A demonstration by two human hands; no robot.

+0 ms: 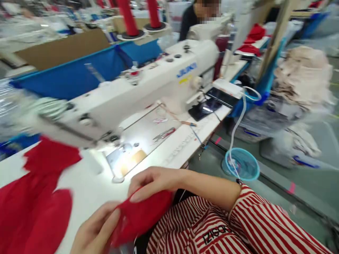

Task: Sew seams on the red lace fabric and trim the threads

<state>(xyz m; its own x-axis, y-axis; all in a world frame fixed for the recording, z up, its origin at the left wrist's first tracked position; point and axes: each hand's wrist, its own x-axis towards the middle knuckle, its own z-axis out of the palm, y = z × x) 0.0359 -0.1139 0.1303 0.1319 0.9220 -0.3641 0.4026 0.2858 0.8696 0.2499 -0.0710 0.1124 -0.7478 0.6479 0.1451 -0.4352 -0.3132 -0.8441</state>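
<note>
Red cloth piece [144,213]: low centre of the frame, at the near edge of the table, bunched between both hands and partly over the lap.
Left hand [95,229]: bottom centre-left, fingers closed in a pinch on the left end of the red cloth piece; blurred.
Right hand [153,181]: just above the cloth, fingers curled down over its top edge and gripping it; thumb hidden beneath.
Striped sleeve [265,218]: red and white, lower right, ending at the right forearm.
Table [87,183]: white top, running from lower left towards centre right.
Red fabric pile [34,204]: lower left on the table, well apart from the hands.
Sewing machine [148,81]: white, marked JUKI, across the middle of the frame, needle area lit just above the hands.
Snips [164,134]: flat on the table, right of the needle plate.
Control panel [214,100]: dark screens at the machine's right end.
Blue basket [242,164]: on the floor, right of centre, white cord dropping into it.
Thread cones [129,17]: red, top centre.
Co-worker [190,17]: top centre, behind the machine, dark top.
Beige cloth heap [302,74]: upper right.
</note>
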